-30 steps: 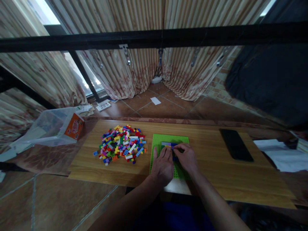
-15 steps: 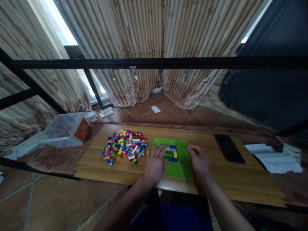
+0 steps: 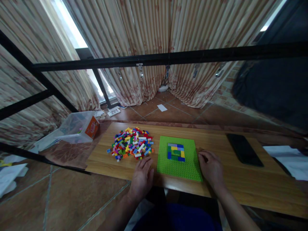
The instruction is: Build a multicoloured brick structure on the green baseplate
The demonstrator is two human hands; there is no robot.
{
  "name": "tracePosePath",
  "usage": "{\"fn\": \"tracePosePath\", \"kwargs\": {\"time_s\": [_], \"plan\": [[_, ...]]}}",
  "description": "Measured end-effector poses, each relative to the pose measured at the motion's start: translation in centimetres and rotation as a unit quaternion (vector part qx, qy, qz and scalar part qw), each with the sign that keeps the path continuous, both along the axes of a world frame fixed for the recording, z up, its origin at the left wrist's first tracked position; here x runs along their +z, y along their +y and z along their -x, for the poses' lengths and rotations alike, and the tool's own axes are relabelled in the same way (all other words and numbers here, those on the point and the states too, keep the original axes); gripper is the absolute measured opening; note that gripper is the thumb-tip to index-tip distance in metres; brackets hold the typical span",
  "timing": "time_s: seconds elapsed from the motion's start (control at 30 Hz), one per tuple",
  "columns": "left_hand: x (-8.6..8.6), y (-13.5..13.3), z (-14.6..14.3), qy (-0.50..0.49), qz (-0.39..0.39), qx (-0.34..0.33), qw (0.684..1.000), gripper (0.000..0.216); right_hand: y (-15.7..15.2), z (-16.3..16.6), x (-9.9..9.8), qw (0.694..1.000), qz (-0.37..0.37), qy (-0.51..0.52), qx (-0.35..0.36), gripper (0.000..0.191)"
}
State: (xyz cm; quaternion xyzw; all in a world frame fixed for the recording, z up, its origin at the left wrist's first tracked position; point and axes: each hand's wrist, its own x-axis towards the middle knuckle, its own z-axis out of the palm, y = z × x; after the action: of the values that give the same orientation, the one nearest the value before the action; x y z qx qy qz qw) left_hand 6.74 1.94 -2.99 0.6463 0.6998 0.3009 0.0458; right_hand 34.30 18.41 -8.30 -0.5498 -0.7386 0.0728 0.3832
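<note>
A green studded baseplate (image 3: 190,166) lies on the wooden table, with a squarish ring of blue, yellow, green and lavender toy bricks (image 3: 176,152) built on it. Between this plate and a heap of loose coloured bricks (image 3: 132,142), my left hand (image 3: 142,175) rests low over the table's near edge. Its fingers are stretched forward and it holds nothing. My right hand (image 3: 212,167) is beside the plate's right edge, fingers curled in toward the thumb. Whatever those fingertips may hold is too small or hidden to make out.
A black phone-like slab (image 3: 244,149) lies on the table's right part, with white papers (image 3: 287,160) beyond it. Left of the table stands a clear plastic box (image 3: 79,128) with an orange label. A black metal rail (image 3: 154,59) crosses in front of the curtains.
My left hand has drawn back off the baseplate toward the lower left, uncovering the left side of the brick ring. My right hand stays by the plate's right edge. The view has shifted.
</note>
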Motion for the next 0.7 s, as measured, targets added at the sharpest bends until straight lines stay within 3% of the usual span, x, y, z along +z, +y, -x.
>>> {"fn": "tracePosePath", "kwargs": {"time_s": [0.2,0.27,0.37,0.47,0.7], "plan": [[2.0,4.2,-3.1,-0.016,0.006,-0.094,0.995,0.030,-0.1,0.0,0.3,1.000,0.008,0.002,0.005,0.029],[2.9,6.7,-4.0,-0.022,0.048,-0.103,0.993,0.027,-0.2,0.0,0.5,1.000,0.014,0.010,0.005,0.028],[3.9,10.8,-4.8,0.003,0.181,-0.099,0.979,0.029,-0.2,0.2,0.6,1.000,0.015,0.020,-0.001,0.027],[4.3,14.2,-5.5,0.019,0.230,-0.117,0.966,0.024,-0.3,0.4,0.9,1.000,0.017,0.024,-0.005,0.027],[4.2,17.6,-6.8,0.044,0.307,-0.112,0.944,0.017,-0.3,0.5,1.3,0.999,0.021,0.034,-0.003,0.025]]}}
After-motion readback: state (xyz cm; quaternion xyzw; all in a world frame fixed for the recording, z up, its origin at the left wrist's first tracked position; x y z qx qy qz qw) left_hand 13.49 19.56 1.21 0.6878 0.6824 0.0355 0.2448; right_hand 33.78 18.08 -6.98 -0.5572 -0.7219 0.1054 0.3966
